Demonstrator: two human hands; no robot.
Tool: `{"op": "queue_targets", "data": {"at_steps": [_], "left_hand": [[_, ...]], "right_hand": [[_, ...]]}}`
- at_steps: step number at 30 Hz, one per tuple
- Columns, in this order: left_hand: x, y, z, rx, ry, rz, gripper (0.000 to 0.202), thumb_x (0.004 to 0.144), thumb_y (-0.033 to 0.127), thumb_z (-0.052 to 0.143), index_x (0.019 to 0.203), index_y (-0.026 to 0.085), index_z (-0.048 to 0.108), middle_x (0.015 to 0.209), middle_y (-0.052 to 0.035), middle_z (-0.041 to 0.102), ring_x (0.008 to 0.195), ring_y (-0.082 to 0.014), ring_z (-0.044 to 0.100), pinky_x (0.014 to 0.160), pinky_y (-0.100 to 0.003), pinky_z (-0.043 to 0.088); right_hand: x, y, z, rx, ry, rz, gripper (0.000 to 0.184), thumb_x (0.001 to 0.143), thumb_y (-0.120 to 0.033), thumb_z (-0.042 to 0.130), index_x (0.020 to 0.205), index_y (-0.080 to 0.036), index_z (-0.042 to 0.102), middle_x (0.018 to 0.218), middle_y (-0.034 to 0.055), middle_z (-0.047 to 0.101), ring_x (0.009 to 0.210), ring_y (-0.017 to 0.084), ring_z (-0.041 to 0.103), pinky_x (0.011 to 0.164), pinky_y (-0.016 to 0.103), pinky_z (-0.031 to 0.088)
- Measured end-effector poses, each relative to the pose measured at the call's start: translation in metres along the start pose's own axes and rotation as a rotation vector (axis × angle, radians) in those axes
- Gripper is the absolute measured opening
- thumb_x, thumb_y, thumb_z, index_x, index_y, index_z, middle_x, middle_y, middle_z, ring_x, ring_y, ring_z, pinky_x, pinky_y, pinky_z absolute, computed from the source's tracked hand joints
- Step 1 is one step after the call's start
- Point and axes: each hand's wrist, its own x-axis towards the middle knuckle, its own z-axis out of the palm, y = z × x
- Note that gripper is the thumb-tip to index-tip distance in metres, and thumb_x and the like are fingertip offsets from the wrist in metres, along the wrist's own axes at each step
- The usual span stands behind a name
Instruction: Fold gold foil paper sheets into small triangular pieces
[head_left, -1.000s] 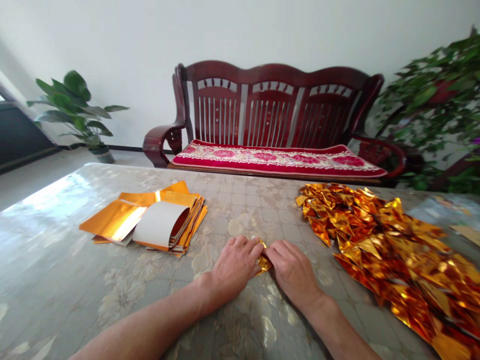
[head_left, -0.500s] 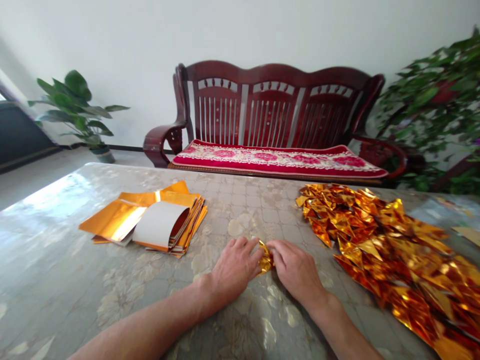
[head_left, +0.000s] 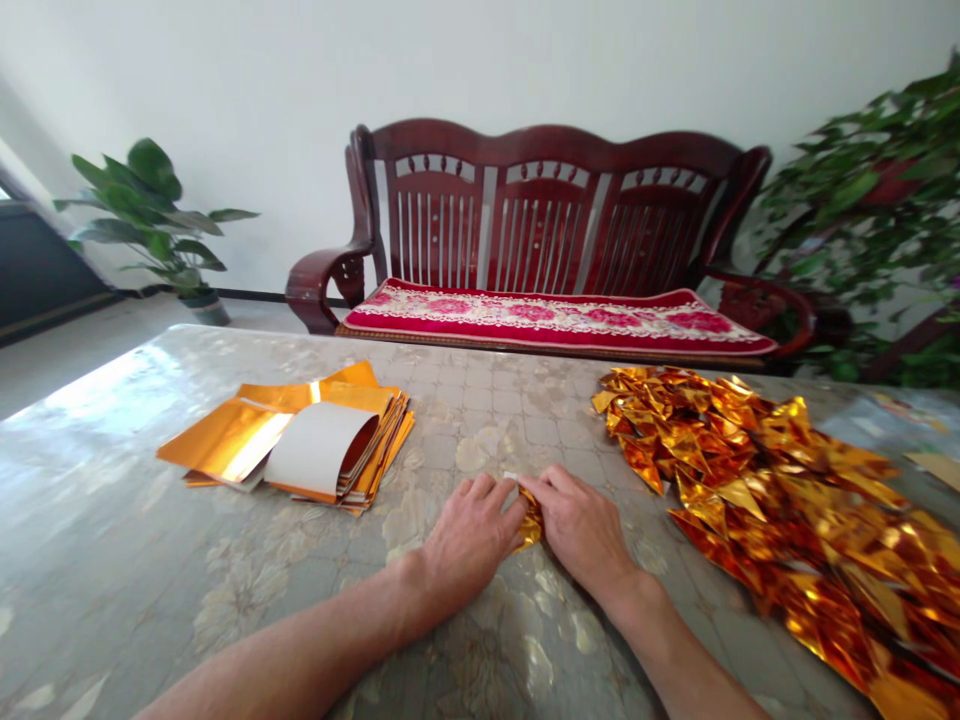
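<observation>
fingers of the right hand (head_left: 585, 525) have slid forward and inward along the crumpled gold foil-paper piece (head_left: 531, 530) over the last half second, and the index finger now lies along its far edge, close to the left fingertips. the left hand (head_left: 472, 530) has barely shifted; palm down and fingers bent, it grasps the near-left part of the piece. the right hand's fingers touch the other side, but the thumb is hidden, so i cannot tell whether they pinch it. the piece sits low between the two hands, mostly covered, just over the grey tabletop with a pale floral and tile pattern (head_left: 300, 550). a small whitish tip (head_left: 511, 476) shows just beyond the fingers.

to the left of the hands lies a loose stack of flat shiny gold paper sheets (head_left: 247, 432), with one grey-white sheet back (head_left: 322, 448) curling over on top. to the right spreads a long heap of folded, pointed gold-orange foil shapes (head_left: 772, 500), with a clear crinkled plastic wrapper (head_left: 892, 422) beside it.

past the table stands a dark red-brown slatted wooden bench (head_left: 540, 148) bearing a crimson-and-cream floral seat cover (head_left: 555, 315), with leafy green plants (head_left: 154, 240) at either side.
</observation>
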Motion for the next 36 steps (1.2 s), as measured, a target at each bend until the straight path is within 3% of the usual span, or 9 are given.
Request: {"op": "queue_targets", "data": {"at_steps": [12, 17, 21, 26, 36], "left_hand": [[0.000, -0.001, 0.002, -0.007, 0.006, 0.006, 0.031, 0.092, 0.031, 0.062, 0.120, 0.019, 0.053, 0.122, -0.0072, 0.058, 0.102, -0.0249, 0.055, 0.083, -0.039, 0.051], [-0.001, -0.001, 0.000, -0.010, 0.005, 0.012, 0.032, 0.092, 0.033, 0.061, 0.120, 0.020, 0.054, 0.123, -0.0075, 0.058, 0.103, -0.0251, 0.055, 0.084, -0.039, 0.050], [-0.001, -0.001, 0.000, -0.010, 0.013, 0.010, 0.031, 0.093, 0.035, 0.061, 0.120, 0.022, 0.054, 0.126, -0.0068, 0.056, 0.105, -0.0249, 0.054, 0.086, -0.039, 0.050], [-0.001, -0.001, 0.002, -0.012, 0.010, 0.003, 0.031, 0.093, 0.035, 0.060, 0.121, 0.023, 0.053, 0.127, -0.0053, 0.057, 0.106, -0.0258, 0.054, 0.087, -0.040, 0.050], [-0.001, -0.001, 0.001, -0.032, 0.010, -0.015, 0.027, 0.094, 0.036, 0.058, 0.118, 0.023, 0.055, 0.130, -0.0050, 0.056, 0.108, -0.0261, 0.054, 0.089, -0.041, 0.051]], "right_hand": [[0.000, -0.006, -0.001, -0.165, -0.046, -0.027, 0.029, 0.095, -0.023, 0.054, 0.121, -0.030, 0.066, 0.095, 0.0043, 0.066, 0.084, 0.019, 0.061, 0.067, 0.029, 0.038], [-0.006, 0.006, -0.001, 0.100, -0.023, 0.086, 0.034, 0.097, -0.020, 0.044, 0.121, -0.034, 0.064, 0.100, 0.0002, 0.067, 0.084, 0.015, 0.064, 0.066, 0.025, 0.039], [-0.014, 0.017, 0.003, 0.286, 0.013, 0.215, 0.023, 0.095, -0.025, 0.047, 0.100, -0.029, 0.070, 0.096, -0.0011, 0.069, 0.088, 0.015, 0.065, 0.073, 0.025, 0.041], [-0.013, 0.017, 0.007, 0.330, 0.014, 0.259, 0.019, 0.093, -0.031, 0.053, 0.083, -0.026, 0.068, 0.086, -0.0020, 0.066, 0.082, 0.016, 0.063, 0.068, 0.026, 0.038], [-0.013, 0.014, 0.010, 0.185, 0.042, 0.135, 0.007, 0.092, -0.021, 0.056, 0.087, -0.023, 0.061, 0.085, 0.0005, 0.063, 0.083, 0.019, 0.057, 0.074, 0.030, 0.038]]}}
